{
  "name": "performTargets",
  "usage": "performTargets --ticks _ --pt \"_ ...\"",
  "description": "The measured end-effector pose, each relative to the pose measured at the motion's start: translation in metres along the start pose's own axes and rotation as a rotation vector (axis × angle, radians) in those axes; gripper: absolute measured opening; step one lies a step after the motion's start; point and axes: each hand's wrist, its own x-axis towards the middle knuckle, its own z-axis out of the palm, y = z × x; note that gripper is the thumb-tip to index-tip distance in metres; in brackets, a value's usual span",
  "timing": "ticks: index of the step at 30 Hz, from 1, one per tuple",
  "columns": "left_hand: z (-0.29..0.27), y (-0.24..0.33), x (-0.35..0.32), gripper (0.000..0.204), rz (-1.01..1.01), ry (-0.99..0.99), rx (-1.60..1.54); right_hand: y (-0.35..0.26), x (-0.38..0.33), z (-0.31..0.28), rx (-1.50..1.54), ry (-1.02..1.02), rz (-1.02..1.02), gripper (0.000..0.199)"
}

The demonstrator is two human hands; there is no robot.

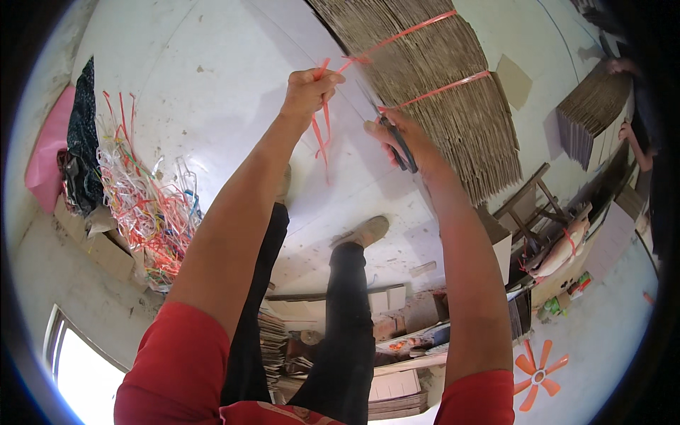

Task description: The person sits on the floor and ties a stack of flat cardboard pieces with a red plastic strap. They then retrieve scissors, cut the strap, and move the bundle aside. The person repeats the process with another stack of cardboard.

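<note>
My left hand (309, 92) is closed round a red plastic strap (321, 134), whose loose ends dangle below the fist. From that fist the strap runs to a big bundle of flat brown cardboard (432, 92), which two red straps cross. In my right hand (411, 138) is a pair of scissors (398, 145) with dark handles. Their blades point up and left, close beside the bundle's left edge. Whether the blades are apart I cannot make out.
At the left lies a tangled heap of red and white straps (152, 212). A wooden stool (531, 202) stands at the right, near an orange-bladed fan (540, 375). Farther right, another person's hands touch a smaller cardboard stack (595, 110). More cardboard (397, 386) lies behind my legs.
</note>
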Motion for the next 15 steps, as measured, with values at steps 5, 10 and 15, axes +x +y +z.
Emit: performTargets --ticks 5,10,15 --pt "-0.004 0.002 0.005 0.018 0.031 -0.009 0.085 -0.020 0.019 0.005 -0.155 0.024 0.033 0.048" --pt "-0.003 0.000 0.006 0.015 0.021 -0.013 0.073 -0.037 0.027 0.004 -0.259 0.013 0.027 0.050" --pt "-0.002 0.001 0.004 0.014 0.021 -0.015 0.089 -0.048 0.041 0.003 -0.383 0.025 0.011 0.051"
